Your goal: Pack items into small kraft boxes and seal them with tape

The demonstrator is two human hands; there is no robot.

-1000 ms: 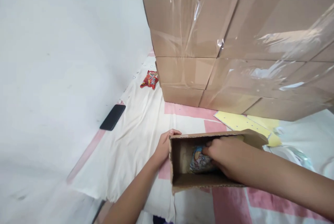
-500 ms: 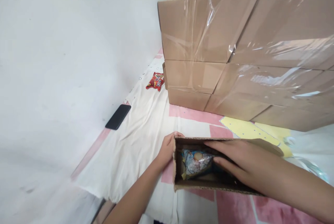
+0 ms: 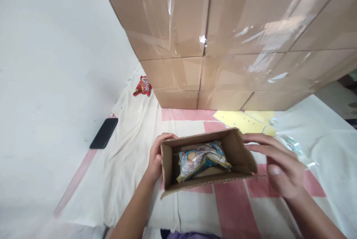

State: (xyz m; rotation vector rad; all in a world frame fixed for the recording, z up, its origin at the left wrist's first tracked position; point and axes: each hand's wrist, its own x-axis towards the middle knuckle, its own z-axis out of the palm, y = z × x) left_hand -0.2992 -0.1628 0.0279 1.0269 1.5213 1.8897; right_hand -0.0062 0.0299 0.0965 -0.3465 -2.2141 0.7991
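A small cardboard box (image 3: 167,164), its top uncovered, is in front of me on the cloth. Inside it lies a blue-and-white snack packet (image 3: 202,159) with yellow edges. My left hand (image 3: 157,157) is wrapped round the box's left end, its fingers partly hidden behind the wall. At the right end, my right hand (image 3: 281,164) has its fingers stretched toward the far corner, with the thumb apart and nothing in the palm. The fingertips are at the outer wall; whether they press on it I cannot tell.
A large stack of taped cardboard (image 3: 178,73) stands upright behind the box. A red snack packet (image 3: 143,86) lies by its left edge. Along the white wall (image 3: 55,83) is a black phone (image 3: 104,133). Clear plastic packaging (image 3: 297,149) lies at the right.
My right hand has come out of the box to its right end, baring the packet inside. The packet now lies lengthwise, more fully in view. My view has shifted right.
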